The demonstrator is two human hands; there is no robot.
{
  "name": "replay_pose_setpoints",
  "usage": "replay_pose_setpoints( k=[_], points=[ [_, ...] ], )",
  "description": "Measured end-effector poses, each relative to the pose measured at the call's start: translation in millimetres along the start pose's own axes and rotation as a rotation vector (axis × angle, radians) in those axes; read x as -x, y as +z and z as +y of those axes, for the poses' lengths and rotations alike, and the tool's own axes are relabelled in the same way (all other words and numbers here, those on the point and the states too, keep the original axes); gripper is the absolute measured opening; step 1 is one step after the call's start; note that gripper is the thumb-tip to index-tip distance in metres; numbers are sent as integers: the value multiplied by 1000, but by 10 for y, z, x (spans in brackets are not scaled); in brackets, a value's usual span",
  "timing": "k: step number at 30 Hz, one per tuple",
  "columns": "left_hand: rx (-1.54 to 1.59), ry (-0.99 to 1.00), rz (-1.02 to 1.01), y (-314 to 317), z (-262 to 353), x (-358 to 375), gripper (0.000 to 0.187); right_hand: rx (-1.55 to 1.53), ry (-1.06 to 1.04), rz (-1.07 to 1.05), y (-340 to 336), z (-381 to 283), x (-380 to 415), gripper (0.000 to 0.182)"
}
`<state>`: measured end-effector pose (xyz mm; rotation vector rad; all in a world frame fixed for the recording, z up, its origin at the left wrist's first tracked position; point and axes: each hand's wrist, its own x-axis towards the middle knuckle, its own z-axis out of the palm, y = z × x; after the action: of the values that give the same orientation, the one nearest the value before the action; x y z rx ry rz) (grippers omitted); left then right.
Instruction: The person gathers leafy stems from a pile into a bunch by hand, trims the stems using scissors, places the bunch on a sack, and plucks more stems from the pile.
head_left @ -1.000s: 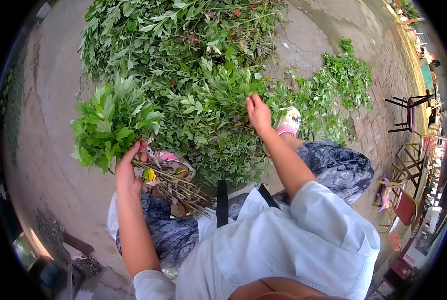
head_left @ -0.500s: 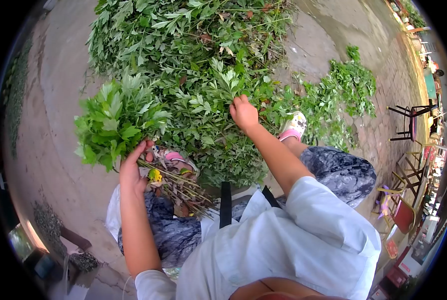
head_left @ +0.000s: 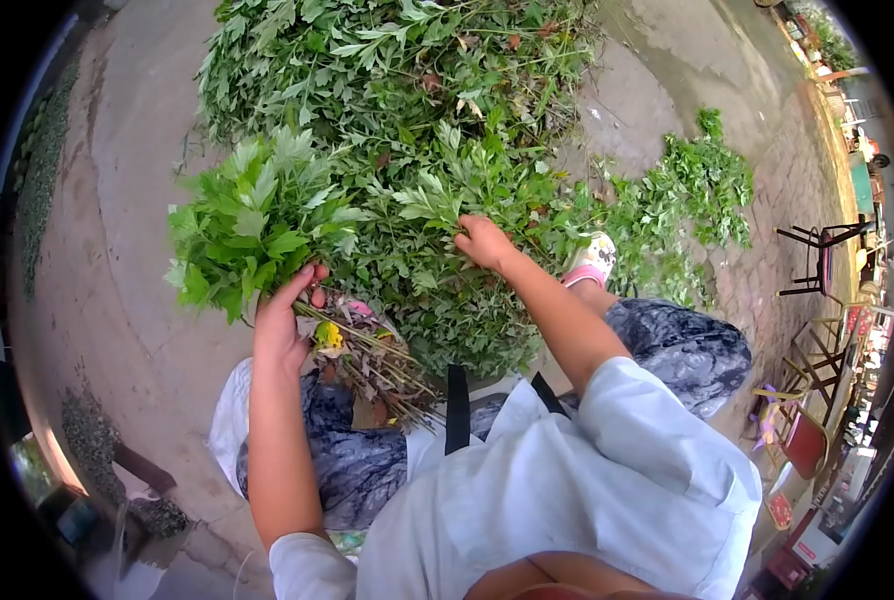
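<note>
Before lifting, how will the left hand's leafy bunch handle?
Leafy bunch likely light for its size, being mostly leaf. Tops probably floppy, since they fan outward; stems look stiffer, jutting fairly straight past the left hand.

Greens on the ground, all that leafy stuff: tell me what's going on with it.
A seated or crouching person is handling leafy stems over a big pile. Their left hand holds a full bunch, leaves outward, stems pointing back toward their lap. Their right hand has a sprig by its stem at the pile, apart from the bunch. A smaller heap lies beyond the shoe on their right.
</note>
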<state>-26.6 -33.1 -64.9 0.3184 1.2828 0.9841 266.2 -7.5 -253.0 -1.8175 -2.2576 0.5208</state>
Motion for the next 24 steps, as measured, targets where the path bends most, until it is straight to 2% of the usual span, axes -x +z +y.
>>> replay_pose_setpoints(
  k=[2,3,4,6,7,8,10,11,14,15,17,18,20,24],
  points=[
    [-35,27,-62,29,-4,1,23,-674,187,-248,-541,-152,-60,24],
    [-79,51,-122,51,5,4,24,-847,159,-295,-617,-144,-68,23],
    [-75,58,-123,112,12,23,24,-843,152,-292,-757,-226,-73,23],
    [-37,40,-272,251,41,93,26,-928,23,-321,-1116,-465,-69,26],
    [13,-101,-357,192,7,35,28,-945,-110,-300,-1355,-693,-37,26],
    [10,-90,-354,242,26,78,28,-956,-112,-357,-1424,-825,-15,25],
    [-105,-28,-371,399,38,183,30,-716,-304,-361,-1573,-1057,39,25],
    [-102,-33,-388,415,20,174,29,-879,-394,-391,-1660,-1206,77,23],
    [-95,34,-416,481,-77,115,27,-541,-297,-310,-1790,-1444,178,13],
    [-88,36,-414,627,-1,236,22,-539,-297,-298,-1753,-1447,212,13],
    [-56,2,-470,671,-71,138,21,-400,-304,-130,-1583,-1376,251,9],
    [-19,-40,-516,693,-102,111,19,-398,-300,-120,-1515,-1338,279,9],
    [-92,11,-552,755,-85,196,17,-173,-398,93,-1404,-1279,344,9],
    [-91,-81,-516,782,-211,197,16,-133,-449,294,-1202,-1131,501,11]
  ],
)
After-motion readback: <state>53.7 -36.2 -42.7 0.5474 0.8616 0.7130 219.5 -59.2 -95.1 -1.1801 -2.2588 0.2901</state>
